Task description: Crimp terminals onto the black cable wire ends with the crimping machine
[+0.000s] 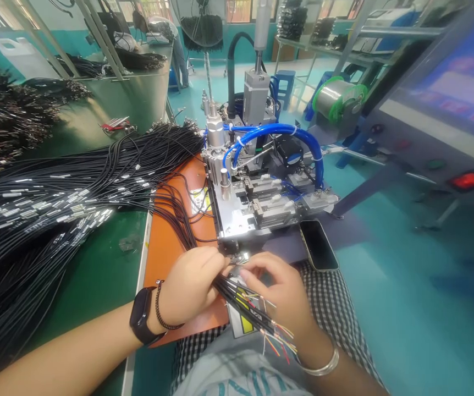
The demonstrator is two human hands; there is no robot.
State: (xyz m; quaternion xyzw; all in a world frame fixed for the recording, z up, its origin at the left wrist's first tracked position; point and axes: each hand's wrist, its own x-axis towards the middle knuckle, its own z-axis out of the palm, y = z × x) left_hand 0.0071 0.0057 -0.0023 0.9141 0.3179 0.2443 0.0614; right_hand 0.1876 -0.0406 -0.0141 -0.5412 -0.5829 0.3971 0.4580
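Black cables (231,291) sit clamped in the left hand (191,285); I can't tell if the right hand (287,291) grips anything; keep them untangled.

Looks forward and down from head height, close above left hand (189,287) and right hand (288,291), faces the machine (264,212) just beyond, and reaches to the far windows (239,11).

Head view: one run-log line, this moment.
left hand: holding black cables | right hand: near machine front, hold unclear | coloured wires: splayed from cable ends
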